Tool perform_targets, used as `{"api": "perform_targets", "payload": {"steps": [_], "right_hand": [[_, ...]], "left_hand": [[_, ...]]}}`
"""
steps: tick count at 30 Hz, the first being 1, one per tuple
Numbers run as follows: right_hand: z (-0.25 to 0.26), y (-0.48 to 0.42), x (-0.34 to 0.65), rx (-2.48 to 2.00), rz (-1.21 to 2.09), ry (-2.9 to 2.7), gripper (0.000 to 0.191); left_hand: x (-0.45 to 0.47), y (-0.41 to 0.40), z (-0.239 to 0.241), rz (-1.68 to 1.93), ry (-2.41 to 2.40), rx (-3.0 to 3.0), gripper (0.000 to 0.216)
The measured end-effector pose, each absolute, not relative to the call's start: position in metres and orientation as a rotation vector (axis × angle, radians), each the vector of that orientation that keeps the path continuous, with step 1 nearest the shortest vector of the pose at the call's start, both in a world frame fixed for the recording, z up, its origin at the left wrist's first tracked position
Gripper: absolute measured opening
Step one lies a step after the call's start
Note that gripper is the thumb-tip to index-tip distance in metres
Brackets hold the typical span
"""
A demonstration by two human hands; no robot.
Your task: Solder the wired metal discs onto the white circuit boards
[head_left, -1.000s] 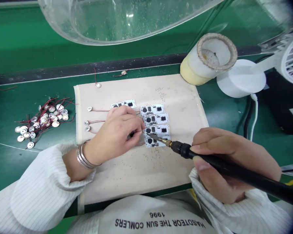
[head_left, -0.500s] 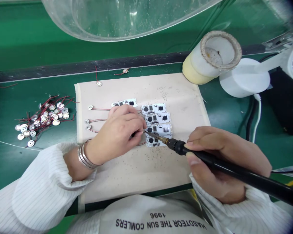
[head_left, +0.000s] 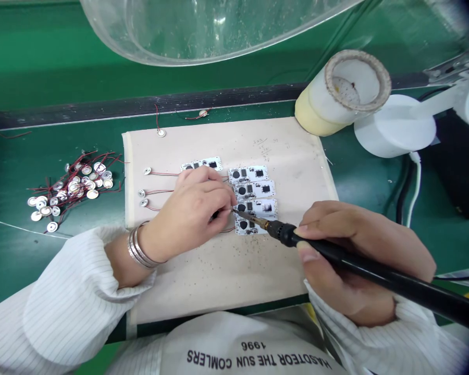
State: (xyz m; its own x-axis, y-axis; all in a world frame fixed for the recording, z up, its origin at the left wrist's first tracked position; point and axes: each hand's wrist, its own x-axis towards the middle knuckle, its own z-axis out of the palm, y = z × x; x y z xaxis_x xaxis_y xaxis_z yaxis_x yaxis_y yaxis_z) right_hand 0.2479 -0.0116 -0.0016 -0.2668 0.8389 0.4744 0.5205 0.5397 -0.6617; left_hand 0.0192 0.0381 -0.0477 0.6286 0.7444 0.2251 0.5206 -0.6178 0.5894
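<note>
My right hand (head_left: 359,255) is closed round the black handle of a soldering iron (head_left: 336,255). Its tip touches or nearly touches the left edge of a white circuit board (head_left: 266,208), third from the top in a short column. At that same edge, my left hand (head_left: 205,200) pinches a thin wire, mostly hidden by the fingertips. Thin red wires run from small round metal discs (head_left: 142,193) on the left and pass under this hand. Another circuit board (head_left: 212,164) lies partly behind the left hand's knuckles.
A pile of wired discs (head_left: 78,182) lies left of the beige work mat (head_left: 219,286). Behind the mat's right corner stands a white and yellow cup-shaped container (head_left: 320,99), beside a white round-based fan (head_left: 394,125). A clear curved shield (head_left: 219,36) hangs overhead.
The whole view has shifted slightly, so everything sits a little further right. Both hands and the iron tip stay at the same board edge.
</note>
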Motion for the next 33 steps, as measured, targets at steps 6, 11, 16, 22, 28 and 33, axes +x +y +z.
{"api": "perform_targets", "payload": {"steps": [6,11,16,22,28,33], "right_hand": [[-0.0001,-0.009,0.2493,-1.082,0.474,-1.979,0.019],[0.0012,-0.0089,0.2491,-1.089,0.482,-1.982,0.022],[0.0,-0.0094,0.2471,-1.075,0.472,-1.952,0.021],[0.002,-0.0103,0.2471,-1.109,0.471,-1.964,0.02],[0.0023,-0.0082,0.2497,-1.085,0.465,-2.035,0.019],[0.0012,-0.0079,0.248,-1.067,0.435,-2.008,0.019]], "left_hand": [[0.02,0.0382,-0.0475,0.63,0.988,2.373,0.015],[0.0206,0.0382,-0.0473,0.622,1.006,2.362,0.016],[0.0207,0.0383,-0.0474,0.624,1.001,2.36,0.015],[0.0211,0.038,-0.0474,0.622,1.014,2.361,0.016],[0.0213,0.0384,-0.0478,0.641,0.993,2.376,0.016],[0.0215,0.038,-0.0478,0.621,1.012,2.38,0.016]]}}
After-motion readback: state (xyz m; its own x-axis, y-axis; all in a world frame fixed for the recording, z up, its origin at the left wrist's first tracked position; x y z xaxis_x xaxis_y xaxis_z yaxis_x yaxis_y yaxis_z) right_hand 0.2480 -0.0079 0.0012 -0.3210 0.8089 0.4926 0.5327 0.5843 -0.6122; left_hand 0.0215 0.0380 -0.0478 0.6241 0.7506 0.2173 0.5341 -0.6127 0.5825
